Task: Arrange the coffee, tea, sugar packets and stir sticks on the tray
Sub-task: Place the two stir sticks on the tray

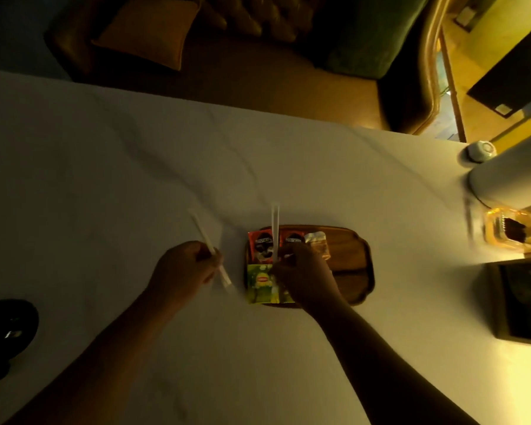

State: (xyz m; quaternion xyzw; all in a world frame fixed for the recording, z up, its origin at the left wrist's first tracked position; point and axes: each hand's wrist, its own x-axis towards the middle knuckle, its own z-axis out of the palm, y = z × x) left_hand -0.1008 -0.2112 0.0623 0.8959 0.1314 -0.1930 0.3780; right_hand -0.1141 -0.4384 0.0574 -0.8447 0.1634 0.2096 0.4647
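Note:
A dark wooden tray (pixel 350 256) lies on the white table. On its left part sit two red coffee packets (pixel 260 245), a green tea packet (pixel 262 283) below them, and a pale sugar packet (pixel 318 242) to the right. My right hand (pixel 305 277) hovers over the tray's left half, holding a white wrapped stir stick (pixel 275 231) that points away from me across the coffee packets. My left hand (pixel 181 271), just left of the tray, grips a second wrapped stir stick (pixel 210 250) at a slant above the table.
A white kettle (pixel 512 176) and a small white cup (pixel 480 150) stand at the far right, with a glass dish (pixel 512 230) below them. A dark box (pixel 521 299) sits at the right edge. A black saucer (pixel 5 332) lies at the left.

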